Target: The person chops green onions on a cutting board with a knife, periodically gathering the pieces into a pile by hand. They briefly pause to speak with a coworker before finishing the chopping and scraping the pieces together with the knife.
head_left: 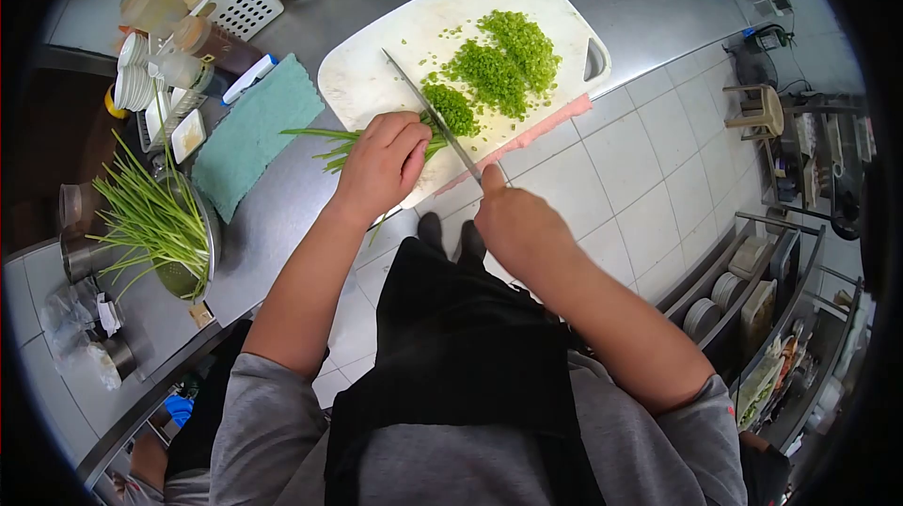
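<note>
My left hand [384, 163] is closed over a bunch of green onions [324, 136] on the white cutting board [372, 64], its fingers curled beside the blade. Wrapped round a knife handle, my right hand [517, 224] is at the board's near edge. The knife [435, 113] slants across the board to the upper left, its blade between the green onions and the chopped pieces. Chopped green onion [494, 64] lies in heaps on the board's right half. A pink cloth [546, 127] shows under the board's near edge.
A bowl [179, 276] of long green onions stands on the left of the steel counter, near a teal cloth [259, 134]. A white perforated basket [240, 3] and bottles are at the upper left. Shelves with plates [729, 290] stand at the lower right. Another person's arm [148, 459] shows lower left.
</note>
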Motion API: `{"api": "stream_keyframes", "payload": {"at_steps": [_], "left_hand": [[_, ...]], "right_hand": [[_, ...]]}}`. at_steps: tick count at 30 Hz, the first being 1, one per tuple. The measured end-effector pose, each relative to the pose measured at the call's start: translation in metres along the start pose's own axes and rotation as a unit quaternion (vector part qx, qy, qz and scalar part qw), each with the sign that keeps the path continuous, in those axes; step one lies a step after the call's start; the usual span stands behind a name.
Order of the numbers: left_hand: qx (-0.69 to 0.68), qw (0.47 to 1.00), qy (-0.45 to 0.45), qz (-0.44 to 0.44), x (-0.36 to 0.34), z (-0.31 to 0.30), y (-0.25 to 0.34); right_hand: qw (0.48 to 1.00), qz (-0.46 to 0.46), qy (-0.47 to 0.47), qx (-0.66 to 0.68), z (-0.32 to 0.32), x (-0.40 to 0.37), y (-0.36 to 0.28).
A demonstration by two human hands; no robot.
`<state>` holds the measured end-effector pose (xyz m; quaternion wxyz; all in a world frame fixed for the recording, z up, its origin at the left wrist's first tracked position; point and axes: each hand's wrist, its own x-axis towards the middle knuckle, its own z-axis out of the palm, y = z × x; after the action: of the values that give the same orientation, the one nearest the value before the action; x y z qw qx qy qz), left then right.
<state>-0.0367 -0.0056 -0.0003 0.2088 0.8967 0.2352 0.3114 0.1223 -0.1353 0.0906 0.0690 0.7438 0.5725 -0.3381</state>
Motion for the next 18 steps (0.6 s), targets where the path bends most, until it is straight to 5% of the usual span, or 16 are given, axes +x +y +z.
{"api": "stream_keyframes", "payload": {"at_steps": [6,11,14,18], "left_hand": [[-0.041,0.999,-0.016,0.007,0.002,-0.001,-0.009],[-0.071,0.997,-0.021,0.016,0.002,0.000,-0.018],[-0.070,0.997,-0.011,0.022,0.001,-0.001,-0.019],[-0.065,0.997,-0.005,0.028,-0.001,0.003,-0.021]], "right_hand": [[0.999,0.030,-0.020,0.040,-0.069,-0.035,-0.025],[0.991,0.122,-0.050,0.004,-0.037,-0.045,-0.033],[0.997,0.078,0.005,-0.024,0.017,-0.010,-0.018],[0.998,0.033,0.058,-0.019,-0.004,0.000,-0.013]]}}
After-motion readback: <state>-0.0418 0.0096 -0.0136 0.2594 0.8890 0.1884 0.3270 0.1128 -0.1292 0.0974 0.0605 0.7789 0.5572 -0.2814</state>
